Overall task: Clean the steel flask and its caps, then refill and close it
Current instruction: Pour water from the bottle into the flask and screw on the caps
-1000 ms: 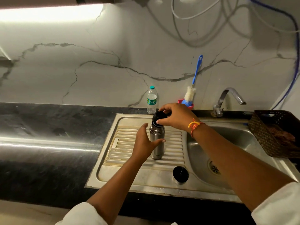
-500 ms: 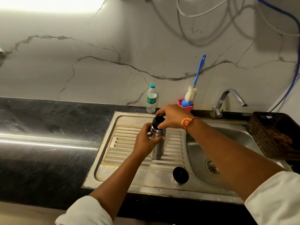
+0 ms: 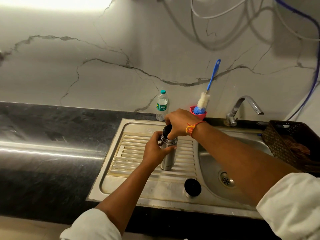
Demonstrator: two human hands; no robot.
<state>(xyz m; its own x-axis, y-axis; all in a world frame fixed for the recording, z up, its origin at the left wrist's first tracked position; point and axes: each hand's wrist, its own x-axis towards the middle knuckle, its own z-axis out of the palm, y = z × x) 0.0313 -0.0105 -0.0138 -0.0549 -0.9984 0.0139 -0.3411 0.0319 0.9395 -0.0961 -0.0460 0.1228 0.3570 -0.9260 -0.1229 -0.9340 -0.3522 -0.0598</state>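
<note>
Steel flask: upright on the sink drainboard.
Left hand: wrapped round the flask's upper body.
Right hand: fingers gripping the black inner cap at the flask's mouth.
Outer cap: on the drainboard, 5 o'clock from the flask.

1. Steel flask: slim, shiny cylinder standing upright on the ribbed drainboard, left of the basin.
2. Black inner cap: at the flask's mouth, leaning slightly left; how far it is seated cannot be told.
3. Outer cap: round, dark on top, steel-sided, resting on the drainboard's near flat edge, near-right of the flask, apart.
</note>
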